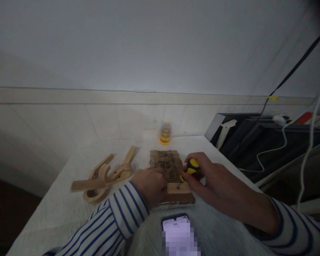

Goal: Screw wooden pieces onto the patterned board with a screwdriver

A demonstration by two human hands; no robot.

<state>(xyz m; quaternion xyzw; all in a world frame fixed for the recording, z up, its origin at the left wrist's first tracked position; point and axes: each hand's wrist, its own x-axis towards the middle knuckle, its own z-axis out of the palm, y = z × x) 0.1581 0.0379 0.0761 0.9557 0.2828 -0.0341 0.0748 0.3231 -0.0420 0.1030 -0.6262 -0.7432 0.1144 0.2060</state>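
In my right hand (205, 174) is a yellow and black screwdriver (192, 166), its handle gripped between thumb and fingers. The tool's lower end points down at a small metal screw or fitting (178, 186) on a light wooden block (173, 189). My left hand (148, 183) is closed on the left end of that block; its fingertips are partly hidden. Beneath the block lies a brown printed package (165, 160). Left of my left hand, several curved and straight wooden pieces (104, 179) lie together on the cloth.
A clear bottle with a yellow base (165, 133) stands near the wall. A phone (177, 231) with a lit screen lies close to me on the white-covered table (53, 209). Dark panels (282, 142) and a hanging white cable (310, 142) are at the right.
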